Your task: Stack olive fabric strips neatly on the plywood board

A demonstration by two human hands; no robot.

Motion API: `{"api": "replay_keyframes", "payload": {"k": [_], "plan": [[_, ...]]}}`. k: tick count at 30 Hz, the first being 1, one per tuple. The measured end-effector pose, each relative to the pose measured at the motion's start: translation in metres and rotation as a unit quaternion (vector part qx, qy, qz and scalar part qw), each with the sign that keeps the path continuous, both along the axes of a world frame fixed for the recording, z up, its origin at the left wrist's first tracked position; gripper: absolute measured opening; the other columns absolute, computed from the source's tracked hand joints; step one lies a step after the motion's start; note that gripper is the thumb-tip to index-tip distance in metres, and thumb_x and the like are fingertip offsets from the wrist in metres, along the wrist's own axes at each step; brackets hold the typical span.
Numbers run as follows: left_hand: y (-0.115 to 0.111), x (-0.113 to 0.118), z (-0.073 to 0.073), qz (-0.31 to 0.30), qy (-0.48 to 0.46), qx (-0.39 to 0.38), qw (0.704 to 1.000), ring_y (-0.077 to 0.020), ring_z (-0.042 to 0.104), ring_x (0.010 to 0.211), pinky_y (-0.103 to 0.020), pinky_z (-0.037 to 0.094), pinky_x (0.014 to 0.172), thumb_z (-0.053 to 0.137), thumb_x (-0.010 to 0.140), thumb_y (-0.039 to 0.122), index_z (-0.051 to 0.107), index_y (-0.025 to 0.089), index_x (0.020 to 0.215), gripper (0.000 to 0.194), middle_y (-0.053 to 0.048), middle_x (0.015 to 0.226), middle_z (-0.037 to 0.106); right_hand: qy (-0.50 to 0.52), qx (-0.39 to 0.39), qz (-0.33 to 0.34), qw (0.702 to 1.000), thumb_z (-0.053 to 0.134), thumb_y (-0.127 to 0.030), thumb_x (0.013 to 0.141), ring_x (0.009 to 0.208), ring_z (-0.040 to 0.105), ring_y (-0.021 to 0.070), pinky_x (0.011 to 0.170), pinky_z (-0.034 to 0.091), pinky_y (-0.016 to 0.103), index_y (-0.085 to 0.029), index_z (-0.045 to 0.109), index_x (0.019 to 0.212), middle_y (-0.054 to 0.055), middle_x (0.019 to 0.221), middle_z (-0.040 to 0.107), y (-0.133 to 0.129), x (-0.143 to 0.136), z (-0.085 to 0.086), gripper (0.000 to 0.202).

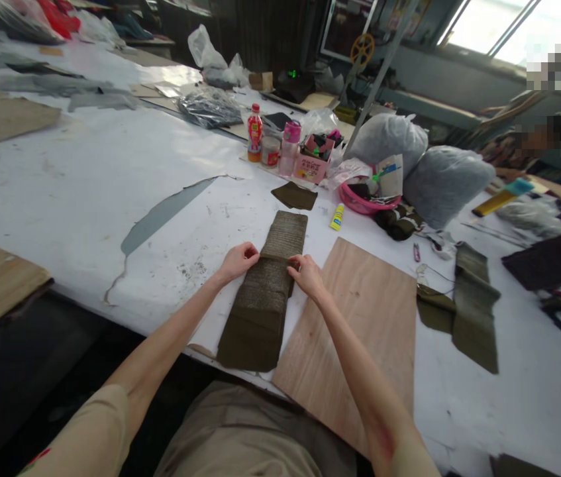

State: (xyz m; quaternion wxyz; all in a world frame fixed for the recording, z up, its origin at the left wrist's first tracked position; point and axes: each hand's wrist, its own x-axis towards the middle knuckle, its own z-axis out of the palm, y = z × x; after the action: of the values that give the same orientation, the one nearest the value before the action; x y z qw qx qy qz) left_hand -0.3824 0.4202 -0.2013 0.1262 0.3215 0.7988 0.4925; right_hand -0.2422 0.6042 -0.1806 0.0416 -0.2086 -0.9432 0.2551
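A long row of overlapping olive-green fabric pieces (pixel 263 298) lies on the white-covered table, running away from me. Across its middle, one piece's edge forms a narrow strip. My left hand (pixel 239 261) pinches the left end of that strip, thumb and fingertips together. At the strip's right end, my right hand (pixel 306 274) has its fingers curled in a pinch on the fabric. Past the far end of the row are small olive fabric scraps (pixel 296 196). A yellow glue tube (pixel 337 217) lies to their right.
A plywood board (pixel 359 318) lies right of the row. More olive fabric (pixel 473 311) is beyond it. Behind stand a red-capped bottle (pixel 255 136), a pink-lidded bottle (pixel 289 149), a pink basket (pixel 369 200) and stuffed plastic bags (pixel 446 182). A person (pixel 523 142) is at the far right.
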Motion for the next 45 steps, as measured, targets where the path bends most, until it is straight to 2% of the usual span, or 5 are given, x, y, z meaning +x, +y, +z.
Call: {"api": "replay_keyframes", "payload": {"k": [14, 20, 28, 34, 45], "plan": [[0.002, -0.004, -0.010, -0.042, -0.096, 0.028, 0.994, -0.0162, 0.058, 0.067, -0.029, 0.046, 0.066, 0.067, 0.063, 0.031, 0.059, 0.017, 0.096, 0.037, 0.000, 0.075, 0.062, -0.003, -0.010, -0.008, 1.000, 0.059, -0.022, 0.080, 0.079, 0.057, 0.0145, 0.072, 0.044, 0.027, -0.023, 0.063, 0.095, 0.001, 0.088, 0.061, -0.002, -0.010, -0.003, 0.015], [-0.002, 0.008, 0.013, -0.065, -0.219, 0.119, 0.966, -0.0157, 0.060, 0.078, -0.027, 0.045, 0.072, 0.057, 0.062, 0.018, 0.060, 0.014, 0.099, 0.038, -0.003, 0.086, 0.065, 0.062, -0.105, -0.007, 0.993, 0.064, -0.029, 0.075, 0.081, 0.057, 0.0142, 0.078, 0.045, 0.029, -0.021, 0.065, 0.096, 0.002, 0.093, 0.062, -0.002, -0.006, 0.002, 0.022], [-0.021, 0.019, 0.027, -0.003, -0.344, 0.211, 0.915, -0.0123, 0.057, 0.070, -0.022, 0.042, 0.062, 0.067, 0.063, 0.022, 0.060, 0.015, 0.104, 0.042, -0.001, 0.082, 0.064, 0.081, -0.578, -0.059, 0.810, 0.073, -0.035, 0.066, 0.079, 0.064, 0.0141, 0.072, 0.049, 0.026, -0.018, 0.059, 0.100, 0.001, 0.091, 0.071, -0.030, 0.030, 0.004, 0.041], [-0.026, 0.023, 0.016, 0.039, -0.436, 0.231, 0.869, -0.0108, 0.058, 0.067, -0.023, 0.046, 0.062, 0.071, 0.070, 0.033, 0.056, 0.016, 0.105, 0.041, -0.001, 0.082, 0.063, 0.111, -0.612, -0.081, 0.779, 0.074, -0.018, 0.052, 0.080, 0.067, 0.0162, 0.080, 0.052, 0.031, -0.019, 0.053, 0.095, -0.001, 0.085, 0.071, -0.066, 0.052, -0.015, 0.048], [-0.042, 0.043, 0.037, -0.030, -0.381, 0.128, 0.915, -0.0178, 0.064, 0.067, -0.024, 0.046, 0.059, 0.072, 0.056, 0.017, 0.051, 0.014, 0.117, 0.064, -0.004, 0.082, 0.069, 0.181, -0.596, -0.194, 0.758, 0.057, -0.013, 0.054, 0.066, 0.064, 0.0150, 0.064, 0.052, 0.027, -0.021, 0.043, 0.118, -0.005, 0.076, 0.069, -0.102, 0.064, 0.003, 0.067]]}}
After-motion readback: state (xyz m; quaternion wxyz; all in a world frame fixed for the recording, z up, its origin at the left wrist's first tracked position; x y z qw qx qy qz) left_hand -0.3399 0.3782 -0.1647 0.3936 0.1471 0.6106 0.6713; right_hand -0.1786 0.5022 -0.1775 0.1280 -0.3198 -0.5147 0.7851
